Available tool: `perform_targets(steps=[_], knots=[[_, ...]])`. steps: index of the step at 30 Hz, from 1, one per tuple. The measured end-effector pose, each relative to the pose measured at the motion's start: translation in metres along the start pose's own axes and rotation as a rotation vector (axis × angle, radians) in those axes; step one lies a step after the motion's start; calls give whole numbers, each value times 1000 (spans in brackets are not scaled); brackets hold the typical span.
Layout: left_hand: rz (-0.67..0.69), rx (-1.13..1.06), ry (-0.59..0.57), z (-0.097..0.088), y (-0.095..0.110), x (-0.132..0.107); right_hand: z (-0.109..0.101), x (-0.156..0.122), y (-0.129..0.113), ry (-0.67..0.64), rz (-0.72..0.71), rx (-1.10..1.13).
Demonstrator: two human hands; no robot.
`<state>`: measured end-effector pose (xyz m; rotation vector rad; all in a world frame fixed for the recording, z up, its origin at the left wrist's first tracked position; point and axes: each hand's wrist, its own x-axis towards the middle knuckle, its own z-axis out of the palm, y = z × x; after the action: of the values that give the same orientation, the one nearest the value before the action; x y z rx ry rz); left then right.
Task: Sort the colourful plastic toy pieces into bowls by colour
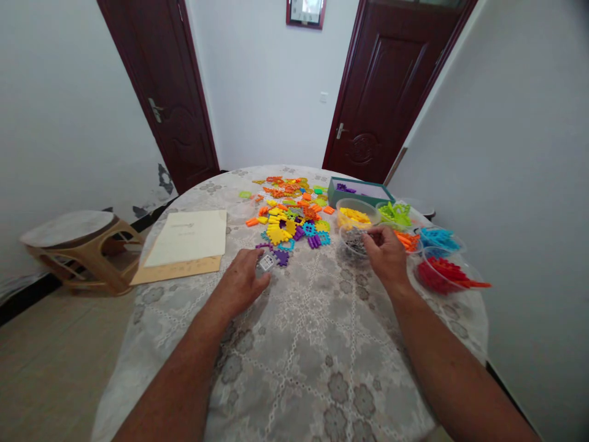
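My left hand (243, 276) rests on the table with a grey square plastic building piece (267, 263) between its thumb and fingers. Just beyond it lies a purple toothed piece (281, 258). My right hand (387, 250) is at the rim of a clear bowl of grey pieces (354, 240), fingers pinched together over the contents. Whatever sits in that pinch is too small to make out. A mixed heap of pieces, with yellow ones (278, 234) nearest, spreads across the middle of the table.
Around the right hand stand bowls of yellow (353, 217), green (396, 213), orange (407, 240), blue (439, 239) and red pieces (442, 273). Behind them is a green box (338, 196) holding purple pieces. Papers (188, 236) lie at left; a stool (69, 224) stands beside the table.
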<state>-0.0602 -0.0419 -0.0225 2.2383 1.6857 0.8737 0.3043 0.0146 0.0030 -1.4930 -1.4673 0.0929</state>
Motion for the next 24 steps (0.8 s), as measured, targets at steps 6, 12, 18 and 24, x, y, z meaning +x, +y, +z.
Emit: perform_targets(steps=[6,12,18,24], knots=[[13,9,6,0,4,2,2,2,11,-146,-67,-269],[36,30,21,0,5,2,3,1,8,-312,-226,-202],[57,-6,48,-1,12,1,2,1,10,-305,-348,-111],[85,-59,93,-1,18,0,10,-3,11,-256,-389,-112]])
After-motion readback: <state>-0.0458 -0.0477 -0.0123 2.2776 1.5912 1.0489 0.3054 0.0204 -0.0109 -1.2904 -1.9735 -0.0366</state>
